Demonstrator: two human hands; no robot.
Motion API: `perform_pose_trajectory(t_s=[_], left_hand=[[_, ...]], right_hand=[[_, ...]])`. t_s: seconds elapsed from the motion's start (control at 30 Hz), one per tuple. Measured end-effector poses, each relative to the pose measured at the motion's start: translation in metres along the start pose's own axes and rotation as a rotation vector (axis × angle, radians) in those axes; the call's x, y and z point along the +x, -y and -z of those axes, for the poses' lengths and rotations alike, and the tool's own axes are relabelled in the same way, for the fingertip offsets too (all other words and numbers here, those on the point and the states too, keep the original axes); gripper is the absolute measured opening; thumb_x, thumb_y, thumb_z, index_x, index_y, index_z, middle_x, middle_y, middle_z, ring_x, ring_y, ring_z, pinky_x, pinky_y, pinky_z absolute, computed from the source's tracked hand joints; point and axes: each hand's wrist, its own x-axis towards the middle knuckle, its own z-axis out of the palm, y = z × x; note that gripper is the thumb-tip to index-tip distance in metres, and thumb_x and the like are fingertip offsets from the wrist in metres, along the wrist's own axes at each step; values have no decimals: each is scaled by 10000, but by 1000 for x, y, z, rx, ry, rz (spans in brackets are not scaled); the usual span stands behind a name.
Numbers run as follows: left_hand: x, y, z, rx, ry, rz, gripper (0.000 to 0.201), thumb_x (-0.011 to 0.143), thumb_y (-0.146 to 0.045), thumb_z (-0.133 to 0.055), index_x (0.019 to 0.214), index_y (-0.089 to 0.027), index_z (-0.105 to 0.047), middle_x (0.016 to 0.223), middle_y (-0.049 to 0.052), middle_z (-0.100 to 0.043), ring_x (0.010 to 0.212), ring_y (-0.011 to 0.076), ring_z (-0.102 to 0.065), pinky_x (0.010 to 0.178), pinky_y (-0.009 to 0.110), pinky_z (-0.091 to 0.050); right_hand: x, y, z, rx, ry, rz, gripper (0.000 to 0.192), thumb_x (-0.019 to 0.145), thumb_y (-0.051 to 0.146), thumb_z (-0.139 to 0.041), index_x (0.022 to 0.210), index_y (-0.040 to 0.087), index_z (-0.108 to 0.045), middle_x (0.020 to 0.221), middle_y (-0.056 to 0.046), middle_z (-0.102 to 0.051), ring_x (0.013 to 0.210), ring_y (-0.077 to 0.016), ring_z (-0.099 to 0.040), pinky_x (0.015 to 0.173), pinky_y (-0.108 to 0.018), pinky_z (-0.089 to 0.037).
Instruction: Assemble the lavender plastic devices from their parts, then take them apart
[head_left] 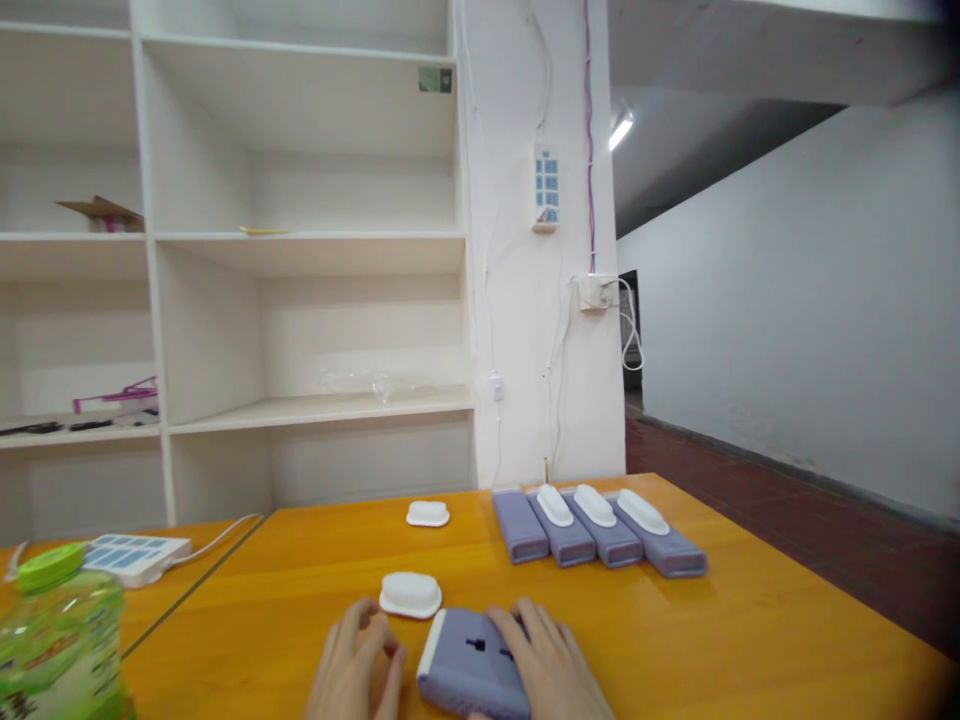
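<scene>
A purple box-shaped device (471, 668) with a white end and black slots lies on the orange table (750, 640) at the near edge. My right hand (547, 665) rests on its right side and grips it. My left hand (352, 670) touches its left white end, fingers curled. A white oval cap (410, 594) lies just beyond my left hand. A second white cap (427, 513) sits farther back. Several purple devices (600, 535) stand side by side at the back right, three with white caps on top.
A green-capped plastic bottle (56, 640) stands at the near left. A white power strip (135, 557) with its cable lies on the left table. White shelving (300, 250) and a pillar with sockets (546, 190) rise behind the table.
</scene>
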Motion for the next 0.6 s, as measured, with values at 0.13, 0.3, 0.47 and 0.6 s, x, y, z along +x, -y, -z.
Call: perform_pose_trajectory(t_s=[0.13, 0.3, 0.47, 0.6], left_hand=[[2, 11, 6, -44, -36, 49, 319, 838, -318, -519, 1105, -244, -677, 1280, 124, -590, 1215, 306, -546, 1075, 463, -411], [1, 16, 12, -160, 60, 201, 534, 810, -361, -536, 1296, -142, -567, 1258, 168, -641, 1186, 321, -582, 1075, 447, -392], [1, -8, 9, -873, 316, 326, 665, 796, -566, -607, 1301, -159, -463, 921, 103, -705, 849, 279, -690, 737, 367, -537], [-1, -21, 11, -1275, 431, 478, 848, 625, -545, -806, 1307, -195, -444, 789, 51, -689, 722, 251, -692, 661, 338, -525]], right_hand=[[-6, 16, 35, 58, 76, -76, 778, 662, 614, -769, 1339, 289, -566, 1314, -137, -579, 1171, -382, -562, 976, -487, -451], [-7, 21, 49, 115, 149, -33, 757, 703, 605, -734, 1350, 248, -573, 1275, -148, -588, 1162, -368, -572, 997, -474, -450], [-7, 13, 33, 155, 79, 49, 592, 767, 436, -738, 1324, 291, -597, 1203, -98, -626, 1066, -302, -621, 942, -382, -484], [-7, 12, 27, 153, 28, 97, 614, 767, 472, -742, 1337, 308, -582, 1197, -88, -626, 1025, -285, -624, 923, -360, -486]])
